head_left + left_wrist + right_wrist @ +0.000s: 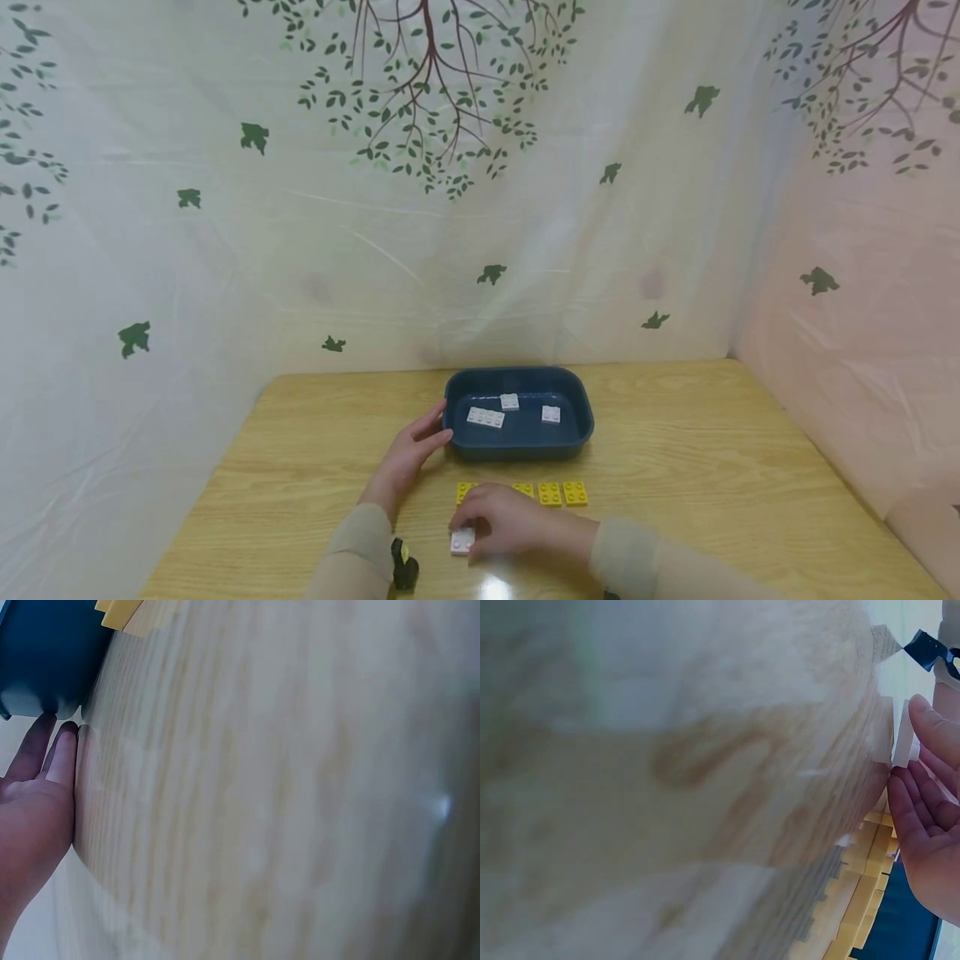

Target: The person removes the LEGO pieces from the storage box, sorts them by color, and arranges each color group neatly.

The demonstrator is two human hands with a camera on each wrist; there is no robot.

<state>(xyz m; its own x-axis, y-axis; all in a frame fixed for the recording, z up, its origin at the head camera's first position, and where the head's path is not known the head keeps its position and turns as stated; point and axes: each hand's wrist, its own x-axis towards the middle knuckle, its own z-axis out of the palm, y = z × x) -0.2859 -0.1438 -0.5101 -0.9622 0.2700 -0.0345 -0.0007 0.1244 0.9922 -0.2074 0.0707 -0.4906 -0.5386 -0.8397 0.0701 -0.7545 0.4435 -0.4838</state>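
My right hand (512, 520) pinches a small white toy brick (462, 542) with studs, low over the front of the table. In the right wrist view the white brick (903, 736) shows edge-on between the thumb and the fingers. My left hand (406, 460) rests against the left end of a dark blue tray (517, 454), thumb near its front corner and fingers along its side. The left wrist view shows the straight fingers (66, 754) at the tray wall. Inside the tray lie a longer white brick (486, 417) and two small ones (510, 402) (551, 414).
Several yellow bricks (575, 493) stand in a row in front of the tray, partly hidden behind my right hand. A black wrist strap piece (404, 567) shows beside my left sleeve. A hanging cloth (375, 292) with leaf prints borders the wooden table (712, 467).
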